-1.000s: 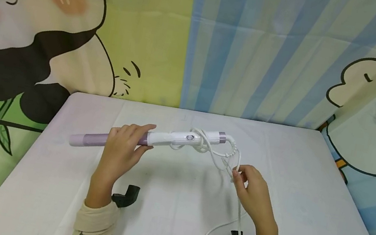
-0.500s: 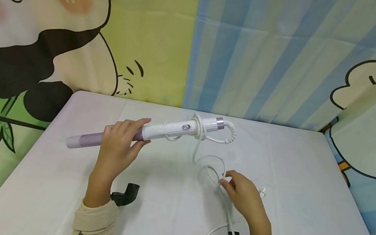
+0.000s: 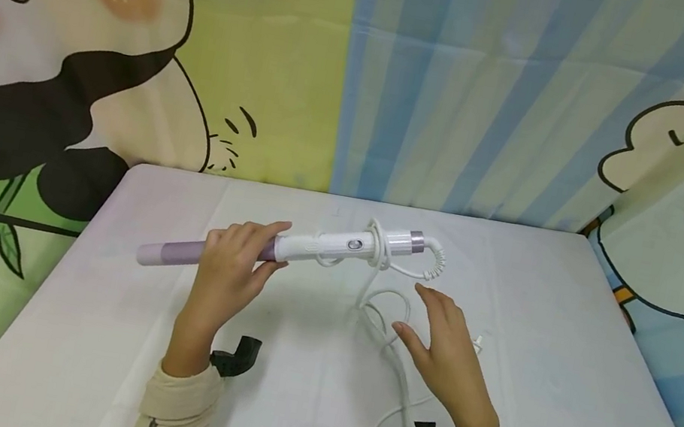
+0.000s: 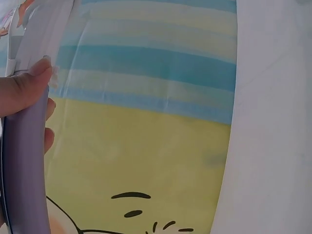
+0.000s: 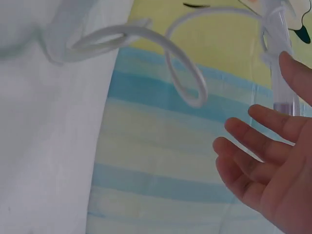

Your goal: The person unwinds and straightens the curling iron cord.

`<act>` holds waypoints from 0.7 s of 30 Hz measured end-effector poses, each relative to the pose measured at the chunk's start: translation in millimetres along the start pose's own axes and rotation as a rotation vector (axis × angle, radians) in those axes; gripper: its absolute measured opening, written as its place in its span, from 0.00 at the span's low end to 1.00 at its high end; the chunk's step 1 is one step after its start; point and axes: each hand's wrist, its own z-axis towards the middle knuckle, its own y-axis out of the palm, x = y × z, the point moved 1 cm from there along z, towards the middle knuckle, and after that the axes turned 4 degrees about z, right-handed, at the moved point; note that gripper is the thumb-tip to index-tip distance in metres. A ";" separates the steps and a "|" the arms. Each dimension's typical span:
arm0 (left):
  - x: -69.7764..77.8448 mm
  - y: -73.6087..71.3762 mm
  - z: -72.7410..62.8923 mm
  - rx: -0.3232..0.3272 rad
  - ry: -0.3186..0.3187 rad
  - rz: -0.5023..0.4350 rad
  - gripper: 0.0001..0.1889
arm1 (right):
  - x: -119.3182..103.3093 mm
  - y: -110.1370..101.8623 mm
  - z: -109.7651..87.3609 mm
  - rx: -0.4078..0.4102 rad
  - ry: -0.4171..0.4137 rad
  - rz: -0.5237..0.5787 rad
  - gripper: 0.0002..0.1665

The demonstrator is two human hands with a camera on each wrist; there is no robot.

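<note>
A white and purple curling iron (image 3: 336, 245) is held above the table, tilted up toward its cord end. My left hand (image 3: 231, 266) grips its purple barrel beside the white handle; in the left wrist view the thumb (image 4: 29, 83) lies along the barrel (image 4: 27, 165). The white cord (image 3: 404, 385) is looped round the handle, then hangs in loose curves down to the table. With fingers and thumb spread apart, my right hand (image 3: 448, 354) is beside the hanging cord and holds nothing. In the right wrist view the cord loop (image 5: 190, 73) hangs apart from the fingertips.
A white-covered table (image 3: 292, 418) lies beneath the hands. A white plug (image 3: 478, 343) shows partly behind the right hand. Black wrist mounts (image 3: 237, 357) sit at both wrists. A printed cartoon curtain (image 3: 473, 92) stands behind the table.
My right hand pinched the cord and drew it away from the iron, and now its fingers have let go. The cord hangs looser. My left hand keeps hold of the curling iron.
</note>
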 end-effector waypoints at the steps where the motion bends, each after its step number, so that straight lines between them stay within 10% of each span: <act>1: 0.8 0.4 -0.1 -0.004 0.002 0.001 0.30 | -2.3 2.3 1.2 -0.005 -0.019 0.017 0.36; 21: 10.3 6.8 -0.3 -0.121 0.023 0.015 0.29 | -20.6 16.1 1.7 -0.180 -0.110 0.401 0.27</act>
